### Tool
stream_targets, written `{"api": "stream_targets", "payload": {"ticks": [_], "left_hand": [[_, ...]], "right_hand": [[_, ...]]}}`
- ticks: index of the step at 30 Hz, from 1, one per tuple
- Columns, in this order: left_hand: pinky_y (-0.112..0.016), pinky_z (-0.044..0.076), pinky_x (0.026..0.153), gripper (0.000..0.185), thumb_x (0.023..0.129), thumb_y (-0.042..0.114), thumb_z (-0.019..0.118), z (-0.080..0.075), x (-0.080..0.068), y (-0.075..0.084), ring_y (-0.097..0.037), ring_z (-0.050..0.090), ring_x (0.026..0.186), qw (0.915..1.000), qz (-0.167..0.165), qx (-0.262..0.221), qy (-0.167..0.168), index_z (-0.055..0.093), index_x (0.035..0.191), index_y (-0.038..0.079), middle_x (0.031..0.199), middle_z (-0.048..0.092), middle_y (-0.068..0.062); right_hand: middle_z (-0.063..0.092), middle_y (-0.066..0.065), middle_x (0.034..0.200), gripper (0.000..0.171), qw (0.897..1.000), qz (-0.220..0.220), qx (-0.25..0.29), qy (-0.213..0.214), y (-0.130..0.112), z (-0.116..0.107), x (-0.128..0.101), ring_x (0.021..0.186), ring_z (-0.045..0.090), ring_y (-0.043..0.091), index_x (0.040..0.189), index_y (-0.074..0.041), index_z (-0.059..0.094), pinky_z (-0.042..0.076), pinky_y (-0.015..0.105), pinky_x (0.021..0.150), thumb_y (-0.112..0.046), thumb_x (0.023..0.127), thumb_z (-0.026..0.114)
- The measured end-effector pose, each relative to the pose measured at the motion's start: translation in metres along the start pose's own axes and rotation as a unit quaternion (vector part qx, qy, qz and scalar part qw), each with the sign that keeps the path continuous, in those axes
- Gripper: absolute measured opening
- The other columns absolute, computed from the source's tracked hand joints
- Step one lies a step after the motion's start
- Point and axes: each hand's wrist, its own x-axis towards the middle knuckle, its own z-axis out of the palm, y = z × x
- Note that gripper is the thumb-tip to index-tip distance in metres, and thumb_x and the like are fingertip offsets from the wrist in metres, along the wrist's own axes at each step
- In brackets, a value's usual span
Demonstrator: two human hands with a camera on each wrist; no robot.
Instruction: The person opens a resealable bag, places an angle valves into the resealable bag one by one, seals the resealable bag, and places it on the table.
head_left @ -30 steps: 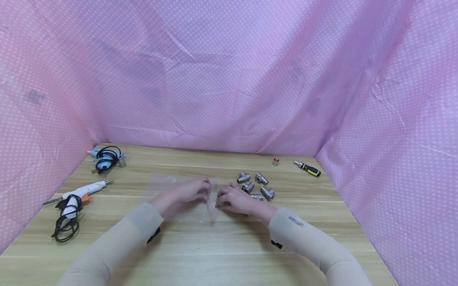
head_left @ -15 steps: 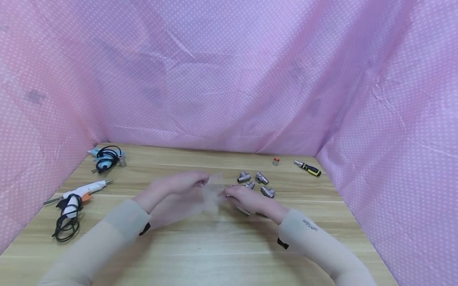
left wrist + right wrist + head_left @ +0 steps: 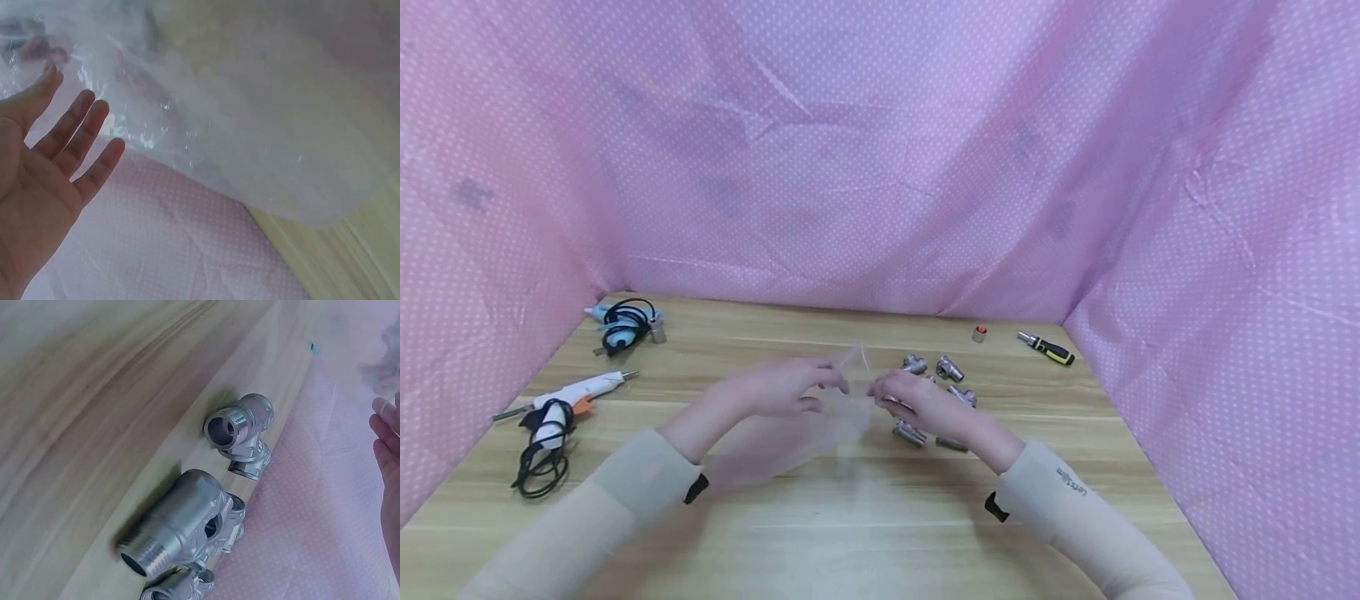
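Observation:
A clear plastic bag (image 3: 775, 442) is raised between the two hands, its top corner sticking up in the head view. My right hand (image 3: 917, 402) pinches its right edge between thumb and fingers. Against the bag's left side is my left hand (image 3: 786, 387), its fingers spread and extended; in the left wrist view the bag's film (image 3: 250, 112) spreads in front of those fingers. Several metal pipe tees lie around the right hand, one tee (image 3: 950, 368) behind it and another tee (image 3: 909, 432) below it. The right wrist view shows a threaded tee (image 3: 175, 519) up close.
At the left lie a white glue gun (image 3: 580, 392) with a coiled black cord and a blue glue gun (image 3: 621, 323) with a metal cylinder (image 3: 657, 330) beside it. A small red-topped cylinder (image 3: 980, 334) and a black-and-yellow screwdriver (image 3: 1048, 348) are at the back right. Pink dotted cloth surrounds the table.
The bag has risen from lying flat on the table. My left hand has moved left and its fingers have spread; my right hand has shifted slightly right and up, uncovering tees below it.

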Motion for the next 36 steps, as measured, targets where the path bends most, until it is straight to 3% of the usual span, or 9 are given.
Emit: {"api": "stream_targets", "payload": {"ticks": [5,10,15,18,22,25,29,32,36], "left_hand": [[-0.025,0.051,0.080,0.011,0.084,0.025,0.070,0.004,0.002,-0.001,-0.008,0.059,0.087,0.9979,0.030,0.035,0.046,0.068,0.087,0.015,0.095,0.059,0.007],[-0.020,0.048,0.069,0.032,0.078,0.036,0.073,-0.002,-0.001,-0.005,-0.002,0.047,0.072,0.9922,0.065,0.063,0.085,0.052,0.060,0.020,0.078,0.052,0.011],[-0.026,0.050,0.075,0.046,0.075,0.047,0.073,-0.008,-0.005,-0.005,-0.003,0.040,0.064,0.9804,0.091,0.081,0.155,0.043,0.053,0.019,0.068,0.046,0.011],[-0.022,0.047,0.063,0.048,0.074,0.046,0.074,-0.007,-0.008,-0.004,-0.002,0.038,0.060,0.9740,0.063,0.090,0.198,0.043,0.051,0.019,0.063,0.045,0.010],[-0.019,0.037,0.049,0.048,0.072,0.044,0.077,-0.004,-0.010,0.000,-0.004,0.037,0.054,0.9670,-0.021,0.087,0.239,0.045,0.048,0.018,0.058,0.044,0.008],[-0.020,0.042,0.052,0.047,0.069,0.051,0.077,-0.003,-0.009,0.006,-0.008,0.044,0.056,0.9602,-0.072,0.089,0.255,0.053,0.051,0.015,0.063,0.050,0.005],[-0.031,0.052,0.077,0.050,0.065,0.063,0.074,0.000,-0.005,0.017,-0.018,0.060,0.086,0.9573,-0.089,0.092,0.259,0.066,0.074,0.015,0.094,0.065,-0.001],[-0.045,0.043,0.098,0.058,0.065,0.069,0.070,0.004,-0.001,0.022,-0.024,0.053,0.113,0.9648,-0.086,0.077,0.236,0.066,0.094,0.019,0.121,0.060,-0.003],[-0.053,0.034,0.103,0.064,0.065,0.072,0.067,0.008,0.003,0.024,-0.025,0.044,0.125,0.9757,-0.089,0.067,0.189,0.066,0.106,0.023,0.136,0.051,-0.002]], "right_hand": [[0.063,0.004,0.106,0.009,0.999,-0.047,-0.019,0.001,0.000,-0.001,-0.001,0.108,0.056,0.015,0.099,-0.005,0.062,0.043,0.018,0.096,-0.004,0.091,0.058],[0.062,0.000,0.100,0.008,0.995,-0.074,-0.062,0.002,0.000,-0.002,-0.005,0.106,0.056,0.016,0.096,-0.008,0.064,0.042,0.022,0.099,-0.010,0.091,0.060],[0.064,0.001,0.101,0.011,0.993,-0.071,-0.092,0.011,0.002,-0.002,-0.012,0.103,0.057,0.017,0.098,-0.009,0.066,0.044,0.025,0.098,-0.015,0.091,0.060],[0.064,0.002,0.101,0.011,0.993,-0.066,-0.096,0.018,0.002,-0.001,-0.013,0.102,0.058,0.018,0.098,-0.008,0.066,0.045,0.026,0.097,-0.013,0.091,0.060],[0.064,0.004,0.101,0.010,0.992,-0.065,-0.101,0.033,0.002,0.001,-0.012,0.101,0.058,0.018,0.096,-0.007,0.067,0.046,0.025,0.094,-0.012,0.091,0.061],[0.064,0.006,0.100,0.009,0.991,-0.068,-0.109,0.049,0.001,0.001,-0.009,0.100,0.058,0.019,0.094,-0.006,0.068,0.048,0.025,0.091,-0.011,0.090,0.062],[0.065,0.006,0.097,0.009,0.989,-0.066,-0.116,0.062,-0.001,0.001,-0.007,0.095,0.058,0.018,0.092,-0.005,0.069,0.050,0.024,0.087,-0.011,0.089,0.062],[0.064,0.004,0.097,0.010,0.990,-0.060,-0.117,0.059,-0.003,0.003,-0.005,0.095,0.058,0.017,0.093,-0.006,0.070,0.050,0.021,0.085,-0.012,0.090,0.062],[0.064,0.003,0.100,0.012,0.990,-0.054,-0.119,0.046,-0.002,0.005,-0.004,0.098,0.057,0.015,0.097,-0.007,0.071,0.049,0.018,0.085,-0.012,0.090,0.063]]}}
